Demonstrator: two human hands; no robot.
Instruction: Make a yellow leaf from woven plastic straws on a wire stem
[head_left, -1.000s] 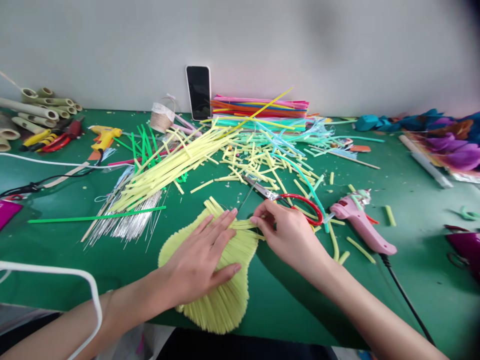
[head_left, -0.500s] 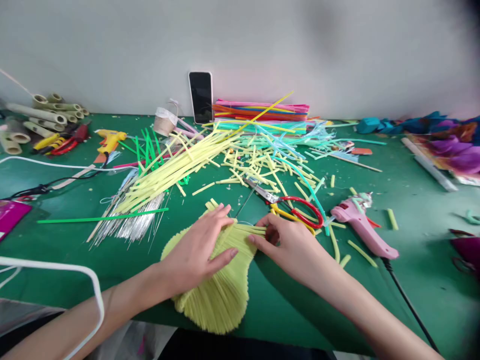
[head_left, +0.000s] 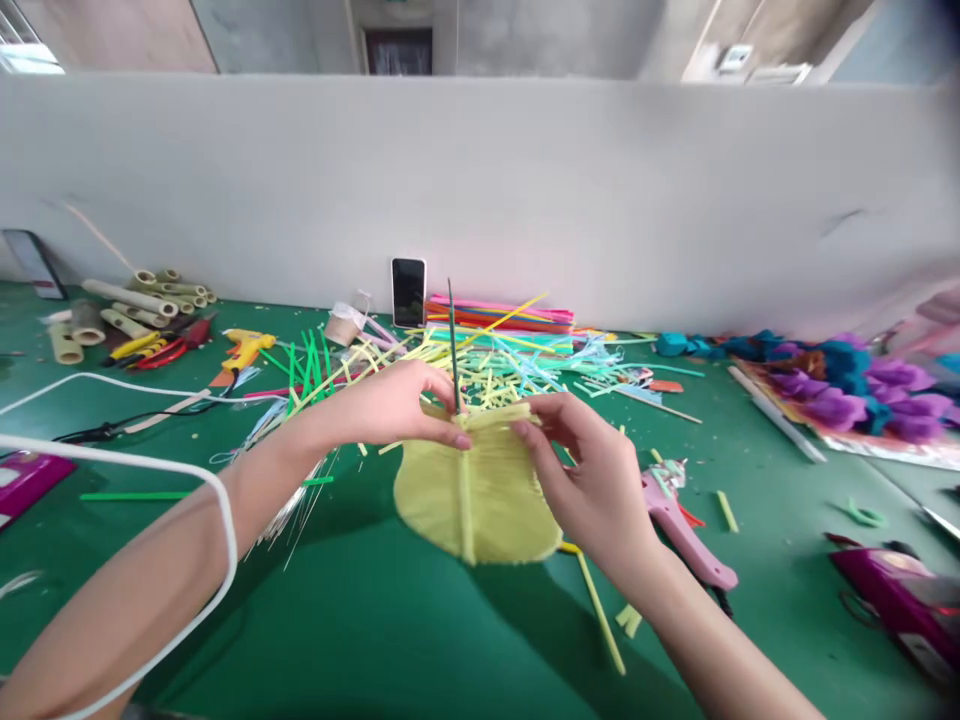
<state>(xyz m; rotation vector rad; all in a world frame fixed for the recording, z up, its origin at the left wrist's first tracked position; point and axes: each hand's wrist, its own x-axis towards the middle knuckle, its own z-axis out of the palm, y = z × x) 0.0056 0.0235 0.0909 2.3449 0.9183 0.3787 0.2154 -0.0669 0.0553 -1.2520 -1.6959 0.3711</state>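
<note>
Held up above the table is a pale yellow-green fan-shaped leaf (head_left: 506, 505) built from rows of fuzzy pipe cleaners. A thicker rib runs down its middle, and a thin dark stem (head_left: 452, 340) sticks up from its top. My left hand (head_left: 401, 405) pinches the leaf's top by the stem, thumb in front and fingers partly hidden behind. My right hand (head_left: 592, 475) has thumb and forefinger closed on the pipe-cleaner ends at the leaf's upper right edge. Behind my hands lies a heap of cut yellow pipe cleaners (head_left: 491, 385).
A pink glue gun (head_left: 686, 530) lies right of my right hand, a yellow one (head_left: 247, 348) back left. A phone (head_left: 409, 292) leans on the wall near bundled coloured pipe cleaners (head_left: 510, 318). Bamboo tubes (head_left: 135, 300), pliers (head_left: 176, 345) and purple flowers (head_left: 892, 390) flank them. A white cable (head_left: 225, 520) crosses my left forearm.
The leaf has been lifted off the table and turned, so its ribbed face and upright stem now show. My left hand went from lying flat on it to pinching its top. The view has tilted up.
</note>
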